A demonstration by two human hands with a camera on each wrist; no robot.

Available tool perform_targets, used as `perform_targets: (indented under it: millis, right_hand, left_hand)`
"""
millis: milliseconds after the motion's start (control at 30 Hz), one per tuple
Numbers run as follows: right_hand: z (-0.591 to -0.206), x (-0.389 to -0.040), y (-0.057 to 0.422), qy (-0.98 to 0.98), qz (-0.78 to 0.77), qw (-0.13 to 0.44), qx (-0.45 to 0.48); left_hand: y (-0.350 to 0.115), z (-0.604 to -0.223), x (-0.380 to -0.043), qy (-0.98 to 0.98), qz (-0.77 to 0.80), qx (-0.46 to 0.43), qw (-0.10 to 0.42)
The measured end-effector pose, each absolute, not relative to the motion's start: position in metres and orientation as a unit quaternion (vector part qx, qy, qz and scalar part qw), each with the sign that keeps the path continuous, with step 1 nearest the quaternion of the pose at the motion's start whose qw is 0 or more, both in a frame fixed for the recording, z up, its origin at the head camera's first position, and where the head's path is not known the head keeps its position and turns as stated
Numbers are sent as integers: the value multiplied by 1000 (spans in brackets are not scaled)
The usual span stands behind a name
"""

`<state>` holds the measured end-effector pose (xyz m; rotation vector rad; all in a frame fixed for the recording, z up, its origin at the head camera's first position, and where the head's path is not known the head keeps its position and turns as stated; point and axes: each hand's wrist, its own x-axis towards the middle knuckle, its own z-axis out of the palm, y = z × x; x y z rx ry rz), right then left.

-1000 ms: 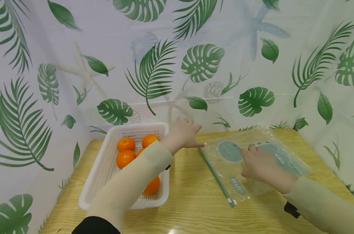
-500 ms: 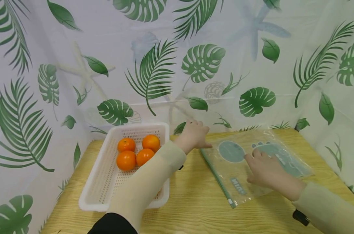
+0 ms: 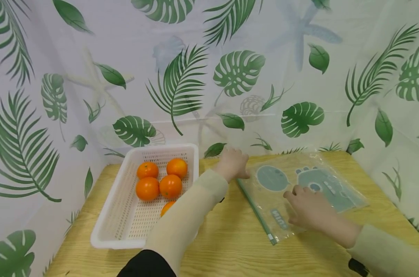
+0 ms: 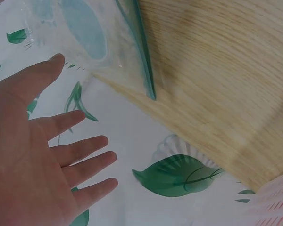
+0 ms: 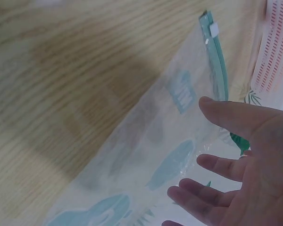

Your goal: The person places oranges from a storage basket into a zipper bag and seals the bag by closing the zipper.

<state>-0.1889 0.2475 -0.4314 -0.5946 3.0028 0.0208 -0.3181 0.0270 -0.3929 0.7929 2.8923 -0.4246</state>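
Observation:
A clear zip bag (image 3: 264, 204) with a green zip edge and pale blue-green printing lies flat on the wood-look table. My left hand (image 3: 232, 164) is over the bag's far left corner, beside the zip's far end. In the left wrist view its fingers (image 4: 80, 153) are spread and hold nothing. Over the middle of the bag hovers my right hand (image 3: 313, 209), fingers relaxed and slightly bent around nothing. The white slider (image 5: 214, 30) shows at the zip's near end in the right wrist view.
Left of the bag stands a white perforated plastic basket (image 3: 109, 219) holding several oranges (image 3: 147, 189); my left sleeve (image 3: 185, 211) crosses over its right side. A leaf-printed cloth (image 3: 195, 77) hangs behind the table (image 3: 226, 246).
My left hand has moved right, from beside the basket to the bag's corner, uncovering more oranges. My right hand has shifted slightly toward me. The bag has stayed nearly in place.

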Motion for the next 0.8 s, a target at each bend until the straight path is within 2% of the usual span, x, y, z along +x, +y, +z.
perform_targets:
  millis: [600,800]
  right_hand:
    - [-455,-177,234,970,-19,69,-234]
    - [-458,-172,234,966,-39,75,-246]
  left_hand:
    - [24,-404,-309,946,-94,279,135]
    - [22,-411,-310,944,-105,279,144]
